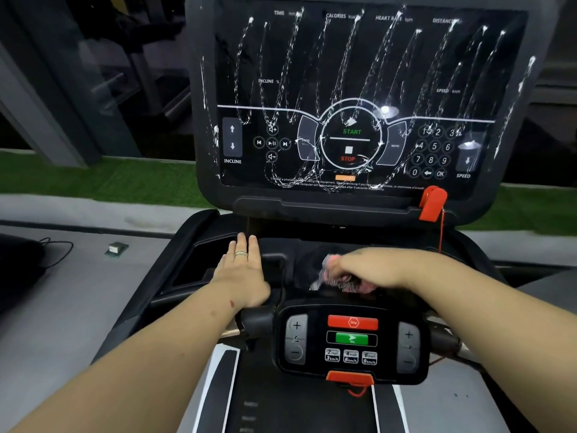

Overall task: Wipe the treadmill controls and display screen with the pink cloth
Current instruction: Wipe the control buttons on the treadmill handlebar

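Two hands are over the treadmill's black console tray [218, 245]. The left hand [242, 270] lies flat on it with straight fingers and holds nothing. The right hand [371, 267] is curled around the pink cloth [335, 276], to the right, just beyond the small control panel [349, 342]. Further away, the display screen [359, 89] stands tilted, covered with white foam streaks [343, 67]. A red safety clip [432, 203] hangs at its lower right.

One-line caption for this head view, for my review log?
Right hand presses pink cloth on the treadmill tray; left hand rests flat; display screen streaked with foam.
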Motion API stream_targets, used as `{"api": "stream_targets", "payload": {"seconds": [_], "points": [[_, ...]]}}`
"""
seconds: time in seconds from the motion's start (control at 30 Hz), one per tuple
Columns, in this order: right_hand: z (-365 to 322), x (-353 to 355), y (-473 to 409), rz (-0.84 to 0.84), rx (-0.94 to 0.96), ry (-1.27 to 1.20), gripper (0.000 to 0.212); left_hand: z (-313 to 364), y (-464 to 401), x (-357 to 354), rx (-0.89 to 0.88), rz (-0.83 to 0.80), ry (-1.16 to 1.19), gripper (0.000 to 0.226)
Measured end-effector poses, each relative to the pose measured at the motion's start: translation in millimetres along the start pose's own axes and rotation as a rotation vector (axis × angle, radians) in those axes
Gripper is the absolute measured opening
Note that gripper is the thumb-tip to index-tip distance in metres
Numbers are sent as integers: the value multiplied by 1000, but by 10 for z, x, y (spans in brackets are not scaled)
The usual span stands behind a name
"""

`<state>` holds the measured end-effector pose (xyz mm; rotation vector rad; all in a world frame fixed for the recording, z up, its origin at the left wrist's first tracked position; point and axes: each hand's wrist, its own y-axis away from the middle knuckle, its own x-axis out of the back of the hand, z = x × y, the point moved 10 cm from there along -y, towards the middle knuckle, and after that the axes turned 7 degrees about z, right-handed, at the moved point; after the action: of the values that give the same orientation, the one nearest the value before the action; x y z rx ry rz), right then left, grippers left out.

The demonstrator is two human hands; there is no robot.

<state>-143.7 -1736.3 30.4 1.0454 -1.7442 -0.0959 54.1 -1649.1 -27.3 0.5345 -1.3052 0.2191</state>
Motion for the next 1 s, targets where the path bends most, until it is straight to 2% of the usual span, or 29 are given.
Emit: {"api": "stream_targets", "payload": {"seconds": [0.07, 0.13, 0.23, 0.33, 0.4, 0.47, 0.53, 0.6, 0.63, 0.73, 0.77, 0.87, 0.93, 0.97, 1.0], "points": [[-152, 25, -95, 61, 59, 24, 32, 0, -5, 4, 2, 7, 2, 98], [-344, -56, -172, 84, 132, 1, 26, 1, -9, 7, 6, 9, 7, 96], [-372, -156, 1, -9, 124, -23, 35, 1, -8, 13, 1, 17, 10, 95], [6, -71, 115, -73, 52, 12, 50, -5, -9, -3, 3, 4, 13, 97], [42, 23, 70, -2, 9, -50, 49, -10, -16, -8, 7, 3, 14, 96], [-152, 17, -68, 62, 50, -5, 45, -8, -18, -11, 5, 8, 14, 95], [-451, -81, -112, 65, 89, 67, 47, -15, -20, -13, 10, 10, 14, 95], [-545, -172, -172, 23, 87, 15, 42, -19, -23, -6, 12, 13, 12, 98], [-531, -211, -173, -11, 114, 78, 40, -15, -25, -6, 9, 11, 11, 99], [-332, -212, -198, -38, 159, 92, 70, -10, -21, -14, 4, 5, 11, 101], [-325, -181, -197, -25, 132, 86, 69, -14, -17, -15, 6, 3, 13, 101], [-502, -156, -206, 12, 147, 127, 49, -8, -11, -15, 8, -1, 20, 99], [-533, -273, -135, -26, 252, 105, 55, -12, -11, -5, 11, 7, 26, 98], [-519, -289, -135, -56, 236, 73, 56, -14, -14, 0, 10, 10, 28, 98], [-556, -217, -167, -17, 191, 77, 55, -14, -13, 1, 8, 8, 28, 98]]}}
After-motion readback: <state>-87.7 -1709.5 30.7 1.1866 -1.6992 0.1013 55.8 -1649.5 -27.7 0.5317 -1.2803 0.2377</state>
